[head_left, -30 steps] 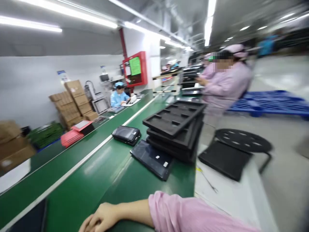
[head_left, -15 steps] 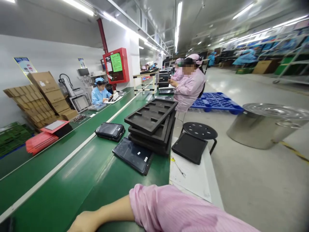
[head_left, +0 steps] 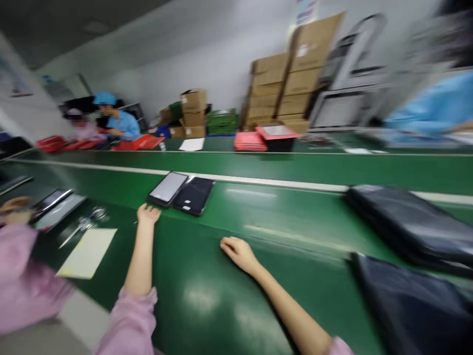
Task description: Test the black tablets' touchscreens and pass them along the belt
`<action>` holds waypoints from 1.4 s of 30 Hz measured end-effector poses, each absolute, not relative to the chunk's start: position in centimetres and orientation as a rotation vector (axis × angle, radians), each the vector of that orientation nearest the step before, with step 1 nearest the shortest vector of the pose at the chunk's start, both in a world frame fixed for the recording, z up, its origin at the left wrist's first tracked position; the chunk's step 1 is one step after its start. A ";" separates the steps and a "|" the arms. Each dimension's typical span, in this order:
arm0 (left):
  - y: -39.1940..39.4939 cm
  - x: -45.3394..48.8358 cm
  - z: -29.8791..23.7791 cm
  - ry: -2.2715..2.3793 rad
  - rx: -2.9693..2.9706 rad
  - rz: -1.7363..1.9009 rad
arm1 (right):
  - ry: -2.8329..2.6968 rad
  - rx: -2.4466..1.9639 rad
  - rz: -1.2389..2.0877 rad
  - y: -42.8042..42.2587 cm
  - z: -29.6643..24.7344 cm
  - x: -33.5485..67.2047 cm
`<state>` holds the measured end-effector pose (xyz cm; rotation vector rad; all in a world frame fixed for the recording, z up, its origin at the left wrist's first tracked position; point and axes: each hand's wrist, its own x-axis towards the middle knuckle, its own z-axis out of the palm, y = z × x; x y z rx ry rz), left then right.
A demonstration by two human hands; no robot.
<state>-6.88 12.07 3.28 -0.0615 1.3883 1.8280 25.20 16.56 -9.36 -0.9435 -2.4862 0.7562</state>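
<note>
My left hand [head_left: 148, 213] reaches forward over the green bench with its fingers apart and nothing in them. Just beyond its fingertips lies a tablet with a pale grey screen [head_left: 169, 188]. A dark tablet with small white labels [head_left: 194, 195] sits against that one on the right. My right hand [head_left: 238, 252] is low over the bench surface, loosely closed with the fingers together and no object visible in it. To its right are dark flat devices, blurred by motion: a stack [head_left: 410, 224] and a nearer one [head_left: 414, 301].
At left, a co-worker's pink sleeve [head_left: 25, 276] and hand are beside more tablets [head_left: 61, 209]. A pale sheet [head_left: 86, 252] and a pen-like tool [head_left: 70, 237] lie between us. Red trays [head_left: 250, 141] and cardboard boxes [head_left: 303, 74] stand across the line.
My view has swung left, away from the black foam trays. Both hands now show, where only one arm showed before. The pale-screened tablet and its neighbour have come into view.
</note>
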 end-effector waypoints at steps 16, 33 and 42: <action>20.6 -2.5 -3.2 1.031 -0.281 1.520 | -2.338 -0.887 0.976 17.0 -10.1 25.2; 17.2 10.6 -5.7 1.152 0.367 1.604 | -0.632 -0.704 1.841 17.2 -7.8 27.6; 7.2 16.7 -10.5 0.845 0.754 0.955 | -0.643 -0.926 1.369 4.1 -9.0 38.3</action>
